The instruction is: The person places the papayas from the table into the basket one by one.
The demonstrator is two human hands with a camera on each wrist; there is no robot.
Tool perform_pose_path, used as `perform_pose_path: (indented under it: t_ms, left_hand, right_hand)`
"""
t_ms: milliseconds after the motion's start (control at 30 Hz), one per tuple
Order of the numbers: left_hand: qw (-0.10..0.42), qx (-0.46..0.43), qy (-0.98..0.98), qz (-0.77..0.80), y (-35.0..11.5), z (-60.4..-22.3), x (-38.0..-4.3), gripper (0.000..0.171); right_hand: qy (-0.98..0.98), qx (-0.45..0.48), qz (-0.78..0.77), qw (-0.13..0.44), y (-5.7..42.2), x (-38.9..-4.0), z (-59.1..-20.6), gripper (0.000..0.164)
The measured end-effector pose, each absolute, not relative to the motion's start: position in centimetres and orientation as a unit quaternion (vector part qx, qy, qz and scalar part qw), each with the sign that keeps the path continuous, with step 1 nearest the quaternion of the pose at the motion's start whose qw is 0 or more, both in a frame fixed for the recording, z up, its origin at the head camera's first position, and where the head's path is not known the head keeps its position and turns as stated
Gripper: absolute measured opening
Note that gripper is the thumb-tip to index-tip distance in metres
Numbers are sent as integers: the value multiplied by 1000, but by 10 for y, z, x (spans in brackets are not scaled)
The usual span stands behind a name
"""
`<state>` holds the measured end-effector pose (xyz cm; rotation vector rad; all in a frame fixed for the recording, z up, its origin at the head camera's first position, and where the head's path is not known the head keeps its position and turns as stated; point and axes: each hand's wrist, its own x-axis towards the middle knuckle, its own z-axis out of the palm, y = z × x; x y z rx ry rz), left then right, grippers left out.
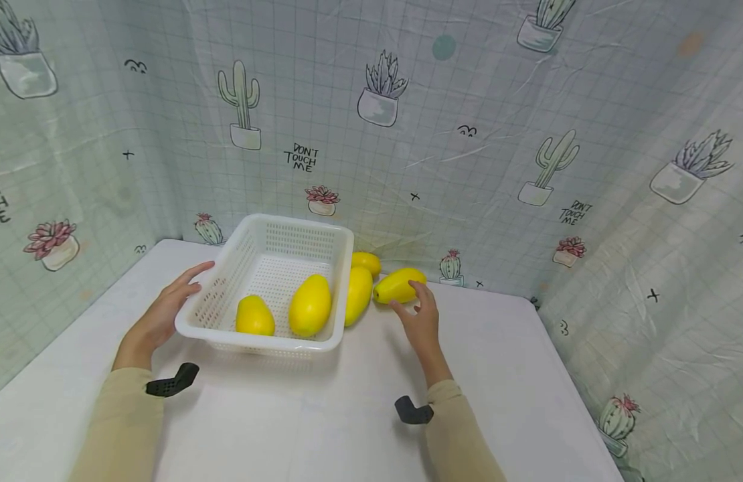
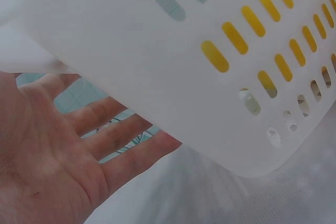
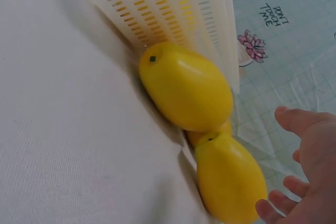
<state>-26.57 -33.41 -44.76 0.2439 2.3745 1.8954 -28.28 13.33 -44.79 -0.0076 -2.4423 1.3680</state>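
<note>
A white perforated plastic basket (image 1: 263,340) stands on the table, with two yellow mango-like fruits inside: a left one (image 1: 254,316) and a larger right one (image 1: 310,305). My left hand (image 1: 165,309) is at the basket's left side, fingers extended and spread near its wall; in the left wrist view the fingertips are partly behind the basket. Over the right end of a yellow mango-like fruit (image 1: 399,286) reaches my right hand (image 1: 422,321), thumb and fingers apart. In the right wrist view the fingers are beside that fruit (image 3: 231,179), not closed round it.
Two more yellow fruits lie against the basket's right side: a near one (image 1: 359,294) and a partly hidden one behind it (image 1: 368,262). A cactus-print curtain (image 1: 468,174) hangs close behind the white table (image 1: 275,422).
</note>
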Motion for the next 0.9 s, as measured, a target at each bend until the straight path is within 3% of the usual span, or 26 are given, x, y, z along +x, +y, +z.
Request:
perform_pose_path:
  t_ms: [900]
  left_hand:
    - [47,76,780,619,-333,-447,-265,54]
  right_hand:
    - [-859,-26,493,135,137,-295,-456,68]
